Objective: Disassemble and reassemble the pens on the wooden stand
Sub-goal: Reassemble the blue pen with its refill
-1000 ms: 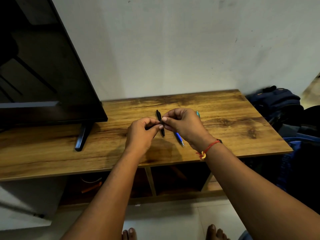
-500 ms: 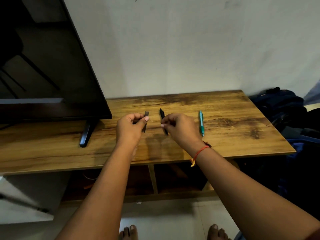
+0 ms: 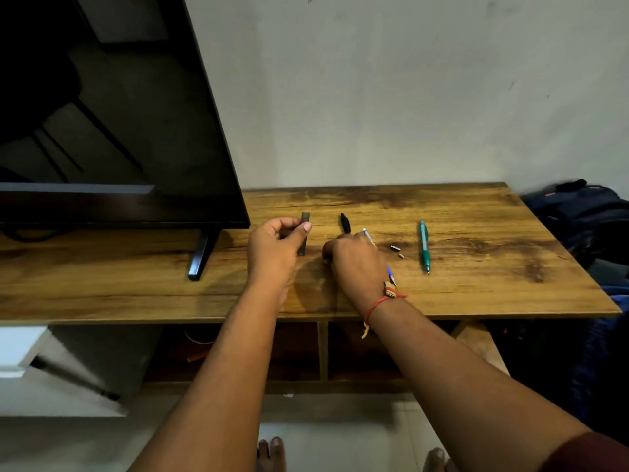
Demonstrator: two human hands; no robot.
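The black pen (image 3: 345,223) had come apart over the middle of the wooden stand (image 3: 476,294). A second earlier both hands pinched it together at one spot. Now they were separated, each with a piece.

The left hand (image 3: 277,248) pinched the dark grey sleeve (image 3: 304,233) between thumb and fingertip, upright and just clear of the wood. The right hand (image 3: 357,264) had dropped low to the surface, its fingers curled round the rest of the black pen, whose pointed end stuck out on the far side. Whether that piece already touched the wood could not be told.

The separation suggested the disassembly of this pen was well under way, with the pieces likely to be set down next.

A blue pen (image 3: 391,274) lay partly hidden beneath the right hand and wrist, which wore a red thread bracelet (image 3: 377,305). Just right of it sat two small loose parts (image 3: 394,247), probably from a pen taken apart already. Further right lay a teal pen (image 3: 423,247), whole and pointing near to far.

A dark television (image 3: 119,131) stood on the left of the stand on its angled foot (image 3: 200,257). A dark backpack (image 3: 585,212) rested beyond the right edge, against the pale wall.
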